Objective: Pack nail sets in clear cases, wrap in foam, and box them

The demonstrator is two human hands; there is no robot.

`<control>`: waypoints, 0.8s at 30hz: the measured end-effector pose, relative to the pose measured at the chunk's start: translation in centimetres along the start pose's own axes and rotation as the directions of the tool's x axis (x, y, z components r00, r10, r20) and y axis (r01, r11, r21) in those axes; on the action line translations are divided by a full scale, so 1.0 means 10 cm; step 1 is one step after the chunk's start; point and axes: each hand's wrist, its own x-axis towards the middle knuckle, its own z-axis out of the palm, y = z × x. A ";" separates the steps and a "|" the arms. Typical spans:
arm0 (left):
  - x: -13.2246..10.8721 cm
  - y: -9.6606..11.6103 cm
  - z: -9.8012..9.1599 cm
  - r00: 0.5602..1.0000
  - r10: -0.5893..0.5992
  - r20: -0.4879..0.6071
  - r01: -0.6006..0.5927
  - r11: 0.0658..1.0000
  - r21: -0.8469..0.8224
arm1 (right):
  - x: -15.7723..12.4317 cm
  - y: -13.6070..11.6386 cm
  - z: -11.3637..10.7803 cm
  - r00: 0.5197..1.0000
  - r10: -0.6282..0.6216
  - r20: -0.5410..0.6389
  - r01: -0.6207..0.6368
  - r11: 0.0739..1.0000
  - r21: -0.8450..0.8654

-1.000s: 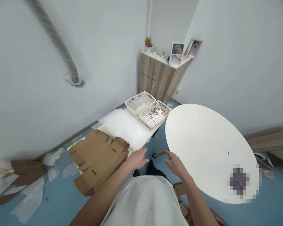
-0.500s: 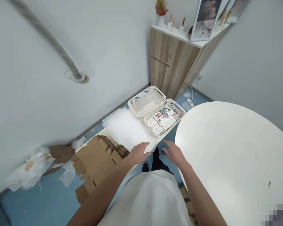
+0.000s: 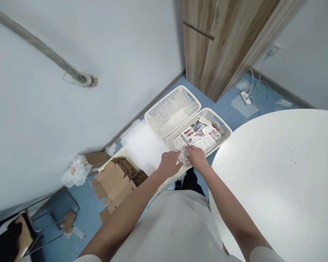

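My right hand (image 3: 196,158) reaches over the near end of a white plastic basket (image 3: 224,127), its fingers extended onto the printed cards (image 3: 206,141) inside. I cannot make out any card lifted in it. Beside it, at the basket's near left corner, my left hand (image 3: 169,163) holds nothing, with its thumb apart from the fingers. The cards lie in a loose layer, some showing pictures and others lines of text. A second white basket (image 3: 150,113), with clear plastic packaging (image 3: 177,103) in it, stands against the first on the left.
White sheets (image 3: 143,145) lie left of the baskets on a narrow pale bench. Nearer me is a stack of flat brown cardboard boxes (image 3: 116,182). A round white table (image 3: 278,174) stands at right, a wooden cabinet (image 3: 224,43) behind. A power strip (image 3: 245,97) lies on the floor.
Both hands have moved forward from above the bench's near edge to the card basket, the right one now over the cards. The view has tilted down and come closer to the baskets.
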 end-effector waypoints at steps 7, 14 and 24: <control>0.33 0.06 0.16 0.997 -0.074 0.011 0.073 0.995 0.066 | 0.17 0.03 0.09 0.999 -0.002 0.033 0.003 0.999 -0.043; 0.60 0.10 0.28 0.986 -0.162 0.050 0.143 0.953 0.266 | 0.15 0.01 0.11 0.996 0.086 0.033 -0.083 0.994 -0.066; 0.61 0.06 0.26 0.989 -0.144 -0.010 0.144 0.974 0.176 | 0.19 0.04 0.08 0.999 0.043 0.015 -0.044 0.997 0.068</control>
